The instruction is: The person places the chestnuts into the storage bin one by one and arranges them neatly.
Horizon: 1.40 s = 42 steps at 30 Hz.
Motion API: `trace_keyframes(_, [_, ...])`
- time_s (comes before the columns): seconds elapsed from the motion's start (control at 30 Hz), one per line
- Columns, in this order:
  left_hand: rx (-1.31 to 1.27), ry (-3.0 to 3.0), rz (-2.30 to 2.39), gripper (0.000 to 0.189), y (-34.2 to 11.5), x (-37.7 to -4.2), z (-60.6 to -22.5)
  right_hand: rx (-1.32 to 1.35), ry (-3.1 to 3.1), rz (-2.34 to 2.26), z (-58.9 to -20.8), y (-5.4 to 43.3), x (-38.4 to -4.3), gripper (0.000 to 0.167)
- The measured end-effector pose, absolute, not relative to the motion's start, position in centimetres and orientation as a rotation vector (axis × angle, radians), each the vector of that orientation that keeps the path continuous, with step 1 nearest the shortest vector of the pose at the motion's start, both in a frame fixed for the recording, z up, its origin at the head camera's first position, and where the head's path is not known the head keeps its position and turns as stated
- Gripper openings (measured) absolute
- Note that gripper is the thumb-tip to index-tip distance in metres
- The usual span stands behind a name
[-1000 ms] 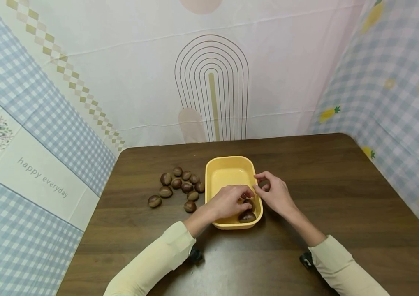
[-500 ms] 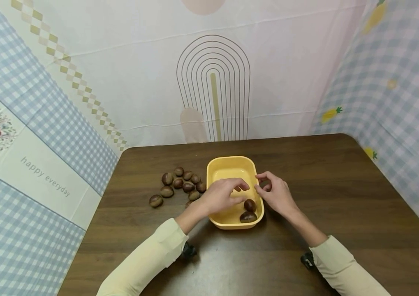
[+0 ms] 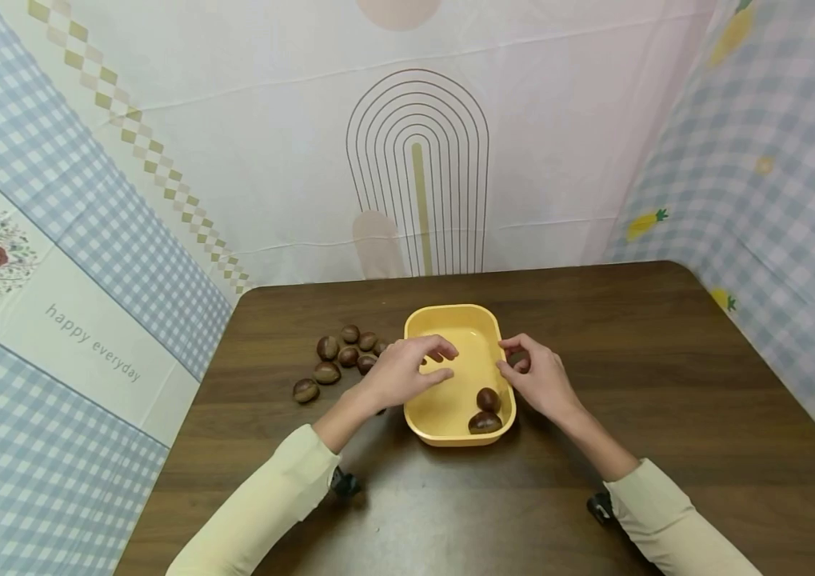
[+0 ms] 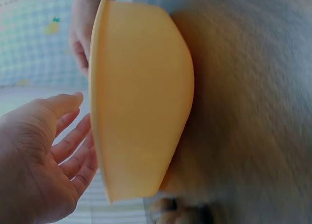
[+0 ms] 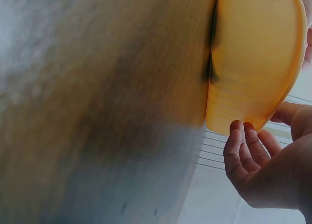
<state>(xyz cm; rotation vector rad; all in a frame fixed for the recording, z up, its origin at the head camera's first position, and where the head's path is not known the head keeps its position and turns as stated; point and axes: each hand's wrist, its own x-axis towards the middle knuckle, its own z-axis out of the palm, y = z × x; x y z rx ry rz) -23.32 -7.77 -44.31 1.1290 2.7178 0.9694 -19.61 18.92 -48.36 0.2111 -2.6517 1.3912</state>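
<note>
A yellow plastic tray (image 3: 450, 440) with raised walls stands on the table. Two brown chestnuts (image 3: 485, 422) lie in its near right corner. My right hand (image 3: 538, 380) holds the tray's right rim; in the right wrist view its fingertips (image 5: 236, 126) lie against the outer wall. My left hand (image 3: 405, 372) is over the left rim, thumb and fingers spread apart with nothing between them. Several more chestnuts (image 3: 326, 373) lie loose on the table left of the tray, some of them hidden behind my left hand.
The brown wooden table (image 3: 630, 336) extends on both sides of the tray. A printed cloth wall (image 3: 270, 160) rises behind its far edge, with checked cloth (image 3: 760, 208) along the right.
My left hand has drawn out of the tray and moved left, baring the two chestnuts in the corner. My right hand has stayed at the right rim.
</note>
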Motion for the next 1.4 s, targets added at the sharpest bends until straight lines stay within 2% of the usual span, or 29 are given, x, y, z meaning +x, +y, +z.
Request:
trace_keyframes(0.27, [1.054, 2.719, 1.139, 0.029, -11.1, -23.8, -43.7, 0.214, -2.645, 1.386, -48.5, 19.0, -19.6, 0.029])
trace_keyframes(0.53, [0.871, 2.662, 1.393, 0.027, -15.3, -24.6, -43.5, 0.225, -2.643, 1.378, -48.4, 19.0, -19.7, 0.029])
trace_keyframes(1.17, [0.590, 2.793, 1.395, 0.029, -23.3, -24.2, -45.4, 0.229, -2.647, 1.374, -48.3, 19.0, -19.9, 0.028])
trace_keyframes(1.4, [0.505, 2.796, 1.392, 0.035, -25.5, -23.6, -46.7, 0.232, -2.647, 1.375, -48.3, 18.9, -19.8, 0.029])
